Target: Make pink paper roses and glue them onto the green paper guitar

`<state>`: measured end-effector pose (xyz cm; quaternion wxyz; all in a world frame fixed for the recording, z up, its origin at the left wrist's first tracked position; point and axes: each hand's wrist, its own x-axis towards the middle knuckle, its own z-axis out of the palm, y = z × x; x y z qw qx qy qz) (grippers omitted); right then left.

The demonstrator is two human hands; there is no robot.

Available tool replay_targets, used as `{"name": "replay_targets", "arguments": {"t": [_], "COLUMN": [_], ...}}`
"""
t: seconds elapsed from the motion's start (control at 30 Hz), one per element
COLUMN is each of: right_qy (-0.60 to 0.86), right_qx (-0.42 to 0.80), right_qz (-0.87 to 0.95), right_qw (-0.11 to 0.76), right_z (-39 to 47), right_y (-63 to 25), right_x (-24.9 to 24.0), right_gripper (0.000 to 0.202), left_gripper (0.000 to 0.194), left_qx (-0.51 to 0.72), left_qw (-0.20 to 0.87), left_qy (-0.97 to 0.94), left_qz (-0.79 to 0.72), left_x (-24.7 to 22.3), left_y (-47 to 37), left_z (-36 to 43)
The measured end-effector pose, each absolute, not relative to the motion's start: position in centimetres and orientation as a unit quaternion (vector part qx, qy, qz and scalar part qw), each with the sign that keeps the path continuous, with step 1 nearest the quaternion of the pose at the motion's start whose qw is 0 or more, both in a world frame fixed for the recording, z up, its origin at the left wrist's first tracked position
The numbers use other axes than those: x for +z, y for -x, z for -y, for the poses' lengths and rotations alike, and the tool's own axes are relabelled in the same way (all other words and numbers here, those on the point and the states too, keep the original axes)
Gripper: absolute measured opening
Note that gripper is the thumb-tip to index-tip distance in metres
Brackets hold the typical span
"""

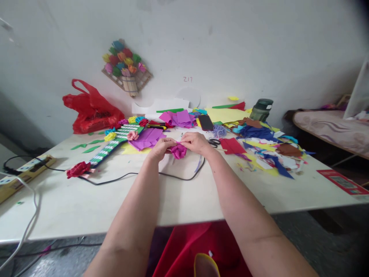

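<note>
A magenta paper flower (pixel 178 151) is held above the middle of the white table, between my two hands. My left hand (pixel 163 148) grips its left side with fingers closed. My right hand (pixel 196 142) pinches the paper at the flower's upper right. The fingertips partly hide the petals. Just left of my left hand lie sheets of purple paper (pixel 147 138). Black scissors (pixel 214 142) rest close to my right hand, with red paper (pixel 232 146) beyond them. A green-and-white striped piece (pixel 115 143) with paper flowers around it lies to the left.
A black cable (pixel 115 179) crosses the table under my forearms to a power strip (pixel 25 173). A red plastic bag (pixel 92 111) stands back left. Scraps of coloured paper (pixel 259 134) cover the right side, near a dark bottle (pixel 261 109). A phone (pixel 205 122) lies behind my hands.
</note>
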<state>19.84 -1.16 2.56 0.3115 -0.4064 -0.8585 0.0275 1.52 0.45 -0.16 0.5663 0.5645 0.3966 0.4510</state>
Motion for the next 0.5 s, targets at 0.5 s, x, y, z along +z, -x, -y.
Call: {"name": "replay_targets", "arguments": {"t": [0.5], "right_qy": [0.377], "right_qx": [0.052], "right_qz": [0.851], "right_qw": [0.363], "right_z": [0.78], "right_y": [-19.78], "right_x": [2.40], "right_gripper": [0.013], "left_gripper": [0.018], "left_qx": [0.460], "left_qw": [0.594], "left_qy": [-0.543], "left_qz": [-0.375], "left_x": [-0.08], "left_y": [-1.63], "left_z": [-0.49]}}
